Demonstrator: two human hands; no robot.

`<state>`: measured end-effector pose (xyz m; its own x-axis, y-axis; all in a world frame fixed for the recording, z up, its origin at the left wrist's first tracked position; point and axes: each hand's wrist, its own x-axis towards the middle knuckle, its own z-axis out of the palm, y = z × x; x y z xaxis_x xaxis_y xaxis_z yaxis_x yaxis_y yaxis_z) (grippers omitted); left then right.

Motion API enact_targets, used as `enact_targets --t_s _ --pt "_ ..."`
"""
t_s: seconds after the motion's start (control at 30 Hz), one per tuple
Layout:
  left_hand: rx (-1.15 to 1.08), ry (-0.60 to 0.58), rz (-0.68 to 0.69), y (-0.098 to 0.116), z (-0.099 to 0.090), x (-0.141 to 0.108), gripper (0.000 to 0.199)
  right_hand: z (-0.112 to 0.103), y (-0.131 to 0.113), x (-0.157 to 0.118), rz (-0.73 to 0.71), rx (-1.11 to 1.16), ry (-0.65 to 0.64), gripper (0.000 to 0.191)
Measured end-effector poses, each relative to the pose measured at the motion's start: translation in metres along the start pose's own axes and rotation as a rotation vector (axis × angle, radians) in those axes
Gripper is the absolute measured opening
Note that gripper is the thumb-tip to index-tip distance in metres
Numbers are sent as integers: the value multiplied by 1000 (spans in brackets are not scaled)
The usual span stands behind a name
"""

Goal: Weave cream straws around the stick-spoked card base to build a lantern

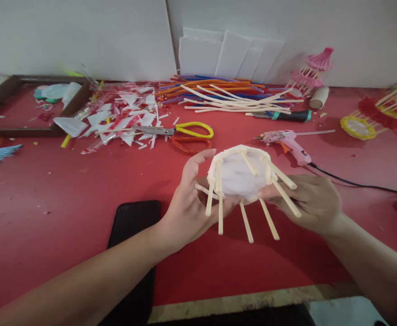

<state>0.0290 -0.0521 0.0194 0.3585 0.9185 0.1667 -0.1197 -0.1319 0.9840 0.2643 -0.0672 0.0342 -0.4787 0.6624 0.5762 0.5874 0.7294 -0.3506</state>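
Observation:
Between my hands, above the red table, is a round white craft base (241,176) with several short cream sticks fixed around its rim. The sticks point toward me and downward. My left hand (191,194) grips the base from the left, its index finger up along the rim and its thumb underneath. On the right, my right hand (309,199) pinches the lower right edge, and its fingers are partly hidden behind the sticks. Just beyond the base lie scissors (193,131) with yellow and orange handles. A pink glue gun (288,142) rests at the right.
A black phone (133,226) lies left of my forearm. Paper and plastic scraps (127,111) lie by a brown frame (49,131). Coloured pipe cleaners (215,86), cream strips (232,104) and a dark-handled cutter (292,116) are behind. Finished-looking pink (309,74) and red-yellow (371,113) stick models stand right.

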Motion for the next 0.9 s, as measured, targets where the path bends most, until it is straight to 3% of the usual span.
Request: enact_targets --t_s 0.2,0.37,0.6,0.8,0.9 --pt "34 -54 -1 0 -2 -1 73 1 -3 2 -14 -6 -3 39" --pt "96 49 -15 6 0 -1 71 3 -6 2 72 45 31 35" --pt "-95 93 -167 9 3 0 74 5 -10 5 202 23 129 20" --pt "-80 44 -249 15 0 6 24 8 -7 2 268 91 135 15" --pt "-103 38 -298 14 -1 5 19 10 -5 -1 313 145 130 15"
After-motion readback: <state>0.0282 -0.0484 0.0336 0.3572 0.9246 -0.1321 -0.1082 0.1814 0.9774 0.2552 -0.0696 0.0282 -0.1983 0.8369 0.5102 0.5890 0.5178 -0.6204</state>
